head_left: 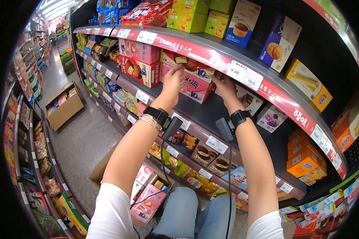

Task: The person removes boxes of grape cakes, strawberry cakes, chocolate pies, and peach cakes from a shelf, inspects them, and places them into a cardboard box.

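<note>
On the middle shelf, a pink box (pixel 197 88) sits beneath a box with chocolate-pie pictures (pixel 187 65). My left hand (pixel 174 85) is at the left front of these boxes, its fingers apart and partly over them. At their right side is my right hand (pixel 226 88), its fingertips partly hidden in the shadow under the upper shelf's edge; whether it touches the boxes is unclear. Further left stand a pink box (pixel 137 51) and a red pie box (pixel 137 71), stacked. A purple-and-white box (pixel 271 118) stands to the right of my right hand.
The upper shelf's red edge (pixel 195 49) runs above my hands. An open carton (pixel 64 104) stands in the aisle. Another carton (pixel 149 217) with pink boxes is by my knees. Orange boxes (pixel 305 159) are at the right. Cables hang from both wrists.
</note>
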A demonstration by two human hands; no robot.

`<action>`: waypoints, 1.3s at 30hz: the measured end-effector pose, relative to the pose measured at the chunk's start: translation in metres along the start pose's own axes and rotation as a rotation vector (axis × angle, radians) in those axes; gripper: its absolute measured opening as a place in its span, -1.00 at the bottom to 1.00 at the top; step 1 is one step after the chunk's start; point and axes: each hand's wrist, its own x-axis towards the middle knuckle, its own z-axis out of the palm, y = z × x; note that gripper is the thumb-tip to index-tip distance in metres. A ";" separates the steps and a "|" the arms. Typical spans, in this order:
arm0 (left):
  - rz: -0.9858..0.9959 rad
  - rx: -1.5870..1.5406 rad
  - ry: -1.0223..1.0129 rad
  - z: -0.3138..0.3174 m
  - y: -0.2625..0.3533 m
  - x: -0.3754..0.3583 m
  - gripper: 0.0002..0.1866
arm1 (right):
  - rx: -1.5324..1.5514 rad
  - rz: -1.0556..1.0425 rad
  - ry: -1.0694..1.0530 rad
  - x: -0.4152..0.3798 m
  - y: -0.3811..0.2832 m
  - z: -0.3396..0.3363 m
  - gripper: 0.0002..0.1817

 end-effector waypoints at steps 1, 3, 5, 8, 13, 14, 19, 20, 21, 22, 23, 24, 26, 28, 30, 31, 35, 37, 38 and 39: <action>-0.001 -0.008 0.007 -0.002 0.000 0.001 -0.52 | -0.002 -0.006 -0.011 0.003 0.001 0.001 -0.38; -0.005 -0.025 0.008 -0.009 -0.001 0.004 -0.53 | 0.012 -0.036 -0.024 0.013 0.006 0.001 -0.37; -0.010 -0.028 0.008 -0.017 -0.003 0.008 -0.54 | 0.041 -0.076 -0.028 0.025 0.022 0.005 -0.38; -0.024 -0.006 0.005 -0.028 -0.005 0.011 -0.55 | 0.075 -0.044 -0.052 0.028 0.017 0.005 -0.42; -0.130 0.106 -0.016 -0.041 -0.008 0.008 -0.56 | 0.055 -0.281 0.056 0.058 0.054 0.028 -0.54; -0.114 0.106 -0.013 -0.044 -0.010 0.010 -0.56 | 0.083 -0.273 0.069 0.061 0.059 0.031 -0.55; -0.090 0.127 0.011 -0.047 -0.014 0.017 -0.59 | 0.196 -0.268 0.005 0.054 0.046 0.028 -0.55; -0.093 0.118 0.007 -0.046 -0.013 0.018 -0.60 | 0.174 -0.267 0.019 0.053 0.047 0.027 -0.55; -0.095 0.109 0.004 -0.046 -0.014 0.020 -0.61 | 0.152 -0.267 0.033 0.050 0.044 0.026 -0.54; -0.098 0.099 0.000 -0.047 -0.014 0.021 -0.62 | 0.129 -0.267 0.047 0.047 0.042 0.025 -0.54; -0.091 0.092 0.013 -0.047 -0.015 0.020 -0.62 | 0.235 -0.141 0.030 0.041 0.041 0.020 -0.54; -0.084 0.086 0.025 -0.048 -0.017 0.021 -0.62 | 0.340 -0.014 0.013 0.019 0.016 0.012 -0.53; -0.079 0.085 0.065 -0.050 -0.017 0.020 -0.61 | 0.476 0.107 -0.018 -0.004 -0.002 0.000 -0.53; -0.090 0.096 0.120 -0.048 -0.013 0.015 -0.58 | 0.537 0.099 -0.041 -0.018 -0.003 -0.014 -0.53; -0.108 0.088 0.137 -0.052 -0.014 0.010 -0.46 | 0.558 0.135 -0.062 -0.037 -0.008 -0.029 -0.55; -0.128 0.063 0.144 -0.059 -0.017 0.011 -0.43 | 0.572 0.145 -0.062 -0.047 -0.012 -0.036 -0.55; -0.150 -0.062 0.012 -0.064 -0.015 -0.024 -0.40 | 0.591 0.169 -0.105 -0.090 -0.011 -0.064 -0.54; -0.159 -0.108 -0.059 -0.064 -0.013 -0.054 -0.45 | 0.580 0.225 -0.129 -0.115 -0.005 -0.078 -0.53; -0.171 -0.133 -0.102 -0.062 -0.007 -0.073 -0.31 | 0.581 0.235 -0.143 -0.128 -0.002 -0.083 -0.53; -0.208 -0.140 -0.174 -0.060 -0.003 -0.092 -0.34 | 0.618 0.247 -0.134 -0.143 0.001 -0.086 -0.58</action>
